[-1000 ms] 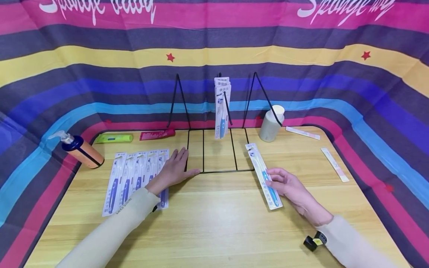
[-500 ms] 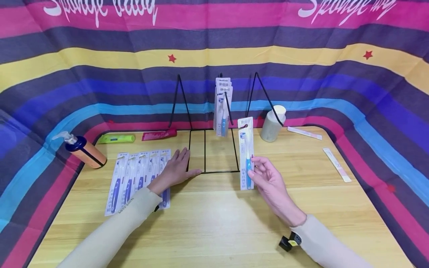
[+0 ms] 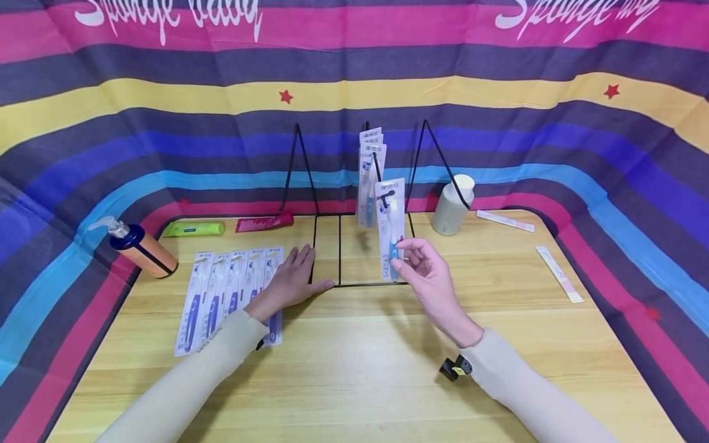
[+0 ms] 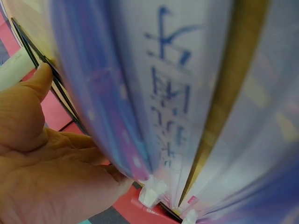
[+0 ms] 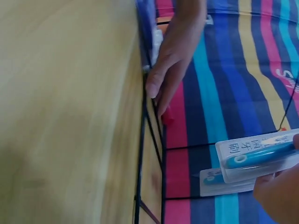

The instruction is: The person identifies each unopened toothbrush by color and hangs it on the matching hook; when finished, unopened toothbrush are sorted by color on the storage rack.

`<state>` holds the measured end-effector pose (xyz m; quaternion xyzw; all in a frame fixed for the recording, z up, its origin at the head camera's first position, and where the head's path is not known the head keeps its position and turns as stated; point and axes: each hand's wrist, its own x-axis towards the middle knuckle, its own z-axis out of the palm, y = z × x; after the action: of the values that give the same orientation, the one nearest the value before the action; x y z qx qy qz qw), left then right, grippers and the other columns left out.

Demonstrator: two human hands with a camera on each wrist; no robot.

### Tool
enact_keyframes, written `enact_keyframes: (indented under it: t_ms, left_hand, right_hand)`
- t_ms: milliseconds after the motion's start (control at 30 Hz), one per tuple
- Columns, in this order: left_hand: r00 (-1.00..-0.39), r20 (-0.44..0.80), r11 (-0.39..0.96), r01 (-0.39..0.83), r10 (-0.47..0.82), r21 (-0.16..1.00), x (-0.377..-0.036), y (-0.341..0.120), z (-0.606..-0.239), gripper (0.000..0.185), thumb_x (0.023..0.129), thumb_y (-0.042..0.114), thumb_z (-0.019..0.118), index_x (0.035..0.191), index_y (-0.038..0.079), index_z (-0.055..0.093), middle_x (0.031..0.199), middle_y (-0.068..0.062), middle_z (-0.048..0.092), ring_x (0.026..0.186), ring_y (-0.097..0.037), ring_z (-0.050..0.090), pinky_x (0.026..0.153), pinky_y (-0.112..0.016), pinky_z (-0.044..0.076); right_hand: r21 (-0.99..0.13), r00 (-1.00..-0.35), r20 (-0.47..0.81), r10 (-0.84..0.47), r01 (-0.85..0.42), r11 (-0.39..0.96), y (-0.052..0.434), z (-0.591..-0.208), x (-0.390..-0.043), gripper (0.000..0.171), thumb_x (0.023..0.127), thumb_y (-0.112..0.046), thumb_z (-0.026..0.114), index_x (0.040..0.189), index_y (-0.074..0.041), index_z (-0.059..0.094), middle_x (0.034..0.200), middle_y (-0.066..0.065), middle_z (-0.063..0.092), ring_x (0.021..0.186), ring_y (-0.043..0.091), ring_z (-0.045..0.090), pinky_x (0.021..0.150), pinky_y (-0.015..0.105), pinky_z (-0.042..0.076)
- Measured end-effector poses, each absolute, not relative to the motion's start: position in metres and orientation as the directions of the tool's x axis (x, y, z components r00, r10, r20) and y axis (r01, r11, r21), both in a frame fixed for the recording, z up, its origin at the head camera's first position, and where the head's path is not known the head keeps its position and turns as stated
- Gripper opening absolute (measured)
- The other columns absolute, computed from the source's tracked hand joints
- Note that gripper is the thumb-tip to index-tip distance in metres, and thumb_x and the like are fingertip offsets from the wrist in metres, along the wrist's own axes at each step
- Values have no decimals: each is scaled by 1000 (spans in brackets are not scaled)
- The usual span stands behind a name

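My right hand (image 3: 429, 274) pinches a blue toothbrush in a clear blister pack (image 3: 391, 224) by its lower right edge. The pack is upright, and its top hole is at the front tip of a hook on the black wire display rack (image 3: 340, 252); whether the wire passes through the hole I cannot tell. Several blue toothbrush packs (image 3: 365, 178) hang behind it on that hook. My left hand (image 3: 292, 277) rests with its fingers out on the left side of the rack's base. Purple toothbrush packs (image 3: 191, 314) lie by the left wrist, one partly under it.
A pump bottle (image 3: 144, 249) lies tilted at the left, near a green tube (image 3: 194, 229) and a red tube (image 3: 263, 223). A white bottle (image 3: 451, 206) stands behind the rack's right side. Two slim white packets (image 3: 558, 274) lie at the right.
My right hand has carried the blue toothbrush pack up and left from the rack's right side to the middle hook, turning it upright. The left hand has stayed on the rack.
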<state>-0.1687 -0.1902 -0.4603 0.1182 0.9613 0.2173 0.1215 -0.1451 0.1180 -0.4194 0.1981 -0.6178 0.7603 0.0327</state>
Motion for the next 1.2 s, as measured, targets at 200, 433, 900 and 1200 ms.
enact_keyframes:
  t_ms: [200,433,900,1200]
  left_hand:
    - [-943,-191,880,165,273,445,-169,-188,-457,100,108,56,63,169,-9,18,178,-28,10,162,-52,5,127,-69,15]
    - [-943,-188,875,163,274,455,-171,-187,-452,100,108,55,64,169,-9,18,178,-28,11,162,-52,5,126,-71,14]
    - [-943,-192,884,166,272,438,-170,-188,-458,99,108,54,64,169,-10,19,177,-29,12,162,-53,7,125,-72,18]
    - [-936,-227,874,137,268,467,-171,-190,-452,101,106,54,66,169,-9,18,178,-28,11,162,-52,5,126,-73,14]
  right_hand:
    - [-926,-908,363,-210,-326,-191,113,-423,-153,34,101,9,67,134,12,59,129,19,69,116,27,68,102,38,58]
    - [-912,-898,371,-236,-305,-273,105,-420,-178,44,104,3,64,146,10,56,137,21,63,128,32,60,109,41,54]
    - [-930,-881,349,-320,-282,-237,106,-434,-222,53,102,3,64,151,7,43,153,27,50,145,47,43,113,38,48]
    - [-951,-896,148,-418,-245,189,159,-454,-228,67,106,-11,67,161,7,35,163,32,38,150,49,39,125,63,30]
